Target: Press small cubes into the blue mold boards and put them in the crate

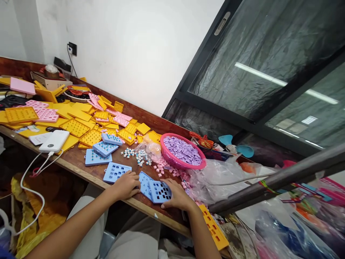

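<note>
My left hand rests on the wooden table with fingers curled, touching the edge of a blue perforated plate. My right hand lies over another blue perforated plate near the front edge, fingers gripping its side. A third blue plate sits just left of my left hand. Small pink square pieces and white-and-blue pieces lie scattered right behind my hands.
A pink basket of lilac squares stands behind my right hand. Yellow and pink plates are heaped at the left, with a white power bank and cable. Plastic bags and a grey bar crowd the right.
</note>
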### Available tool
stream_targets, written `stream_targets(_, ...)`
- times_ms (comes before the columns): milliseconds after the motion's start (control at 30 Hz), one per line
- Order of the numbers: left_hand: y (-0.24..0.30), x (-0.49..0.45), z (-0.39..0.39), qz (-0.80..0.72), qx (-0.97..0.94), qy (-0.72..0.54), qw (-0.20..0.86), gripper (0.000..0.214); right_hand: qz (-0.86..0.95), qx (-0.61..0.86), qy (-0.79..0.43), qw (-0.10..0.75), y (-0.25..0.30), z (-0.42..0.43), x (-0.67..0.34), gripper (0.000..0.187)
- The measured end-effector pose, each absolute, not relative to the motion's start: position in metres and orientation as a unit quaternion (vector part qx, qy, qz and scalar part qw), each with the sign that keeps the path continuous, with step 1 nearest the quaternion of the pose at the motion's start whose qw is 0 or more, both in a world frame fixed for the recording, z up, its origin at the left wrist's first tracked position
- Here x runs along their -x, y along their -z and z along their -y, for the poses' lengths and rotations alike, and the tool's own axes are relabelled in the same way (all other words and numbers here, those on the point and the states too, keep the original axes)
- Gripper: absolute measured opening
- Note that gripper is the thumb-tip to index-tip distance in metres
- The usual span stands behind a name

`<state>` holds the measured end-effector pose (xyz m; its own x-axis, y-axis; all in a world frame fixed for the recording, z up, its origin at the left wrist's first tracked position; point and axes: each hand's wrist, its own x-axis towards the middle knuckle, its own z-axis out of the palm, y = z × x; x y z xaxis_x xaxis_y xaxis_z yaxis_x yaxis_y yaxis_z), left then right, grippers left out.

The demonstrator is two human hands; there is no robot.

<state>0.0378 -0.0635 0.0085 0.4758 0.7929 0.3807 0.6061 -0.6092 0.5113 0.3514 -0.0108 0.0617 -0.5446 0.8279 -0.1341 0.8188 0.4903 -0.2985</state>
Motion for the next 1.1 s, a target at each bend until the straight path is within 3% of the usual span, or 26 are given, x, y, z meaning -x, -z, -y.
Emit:
stream_targets(100, -0.008, -0.028, 0.061, -0.400, -0.835, -0.321, 0.198, 0.024, 0.860, 0.488, -0.149, 0.008, -0.064, 0.007, -0.342, 0.113)
stream_targets(233, -0.014, -0.014, 0.052, -0.386, -0.831, -0.333, 0.221, 0.027, 0.871, 0.466, -0.144, 0.060, -0.071, 0.006, -0.324, 0.090)
stream_targets(367, -0.020, 0.004, 0.048, -0.404, -0.800, -0.375, 0.236, 0.040, 0.877, 0.440, -0.149, 0.124, -0.070, 0.008, -0.296, 0.095)
stream_targets(533, -0.018, 0.024, 0.053, -0.438, -0.790, -0.364, 0.229, 0.110, 0.907, 0.374, -0.165, 0.103, -0.060, 0.004, -0.257, 0.101)
stream_targets(600, -0.017, 0.026, 0.054, -0.441, -0.794, -0.342, 0.241, 0.120, 0.913, 0.358, -0.170, 0.099, -0.055, 0.000, -0.250, 0.104)
stream_targets(833, -0.018, 0.044, 0.052, -0.445, -0.816, -0.295, 0.223, 0.103, 0.911, 0.351, -0.189, 0.110, -0.038, -0.008, -0.252, 0.108)
stream_targets(1100, -0.026, 0.024, 0.048, -0.458, -0.820, -0.277, 0.201, 0.105, 0.905, 0.360, -0.187, 0.124, -0.036, -0.004, -0.250, 0.101)
